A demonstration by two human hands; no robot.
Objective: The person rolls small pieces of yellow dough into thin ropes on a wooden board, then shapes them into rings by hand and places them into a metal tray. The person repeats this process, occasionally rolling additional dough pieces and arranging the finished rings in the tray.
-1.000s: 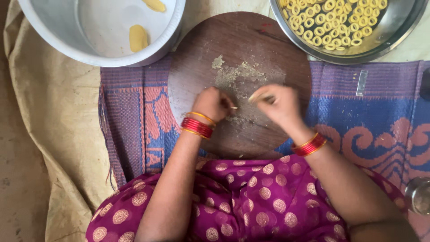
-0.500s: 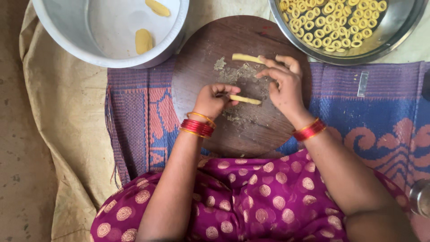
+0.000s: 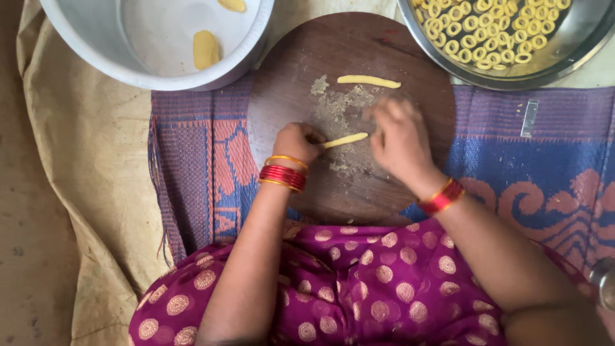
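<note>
The person's arms are bare, with no sleeves showing. The left hand (image 3: 298, 142) has a stack of bangles (image 3: 283, 175) on its wrist: thin gold ones on the outside and shiny red ones in the middle. The right hand (image 3: 398, 140) has red bangles (image 3: 442, 197) with a gold edge. At 6 o'clock in the view, the lap is covered by bright pink-purple cloth (image 3: 359, 288) with round gold dots.

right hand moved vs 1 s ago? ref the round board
Yes. The right hand shifted outward toward the round wooden board's right side, away from the left hand, stretching the dough strip.
</note>
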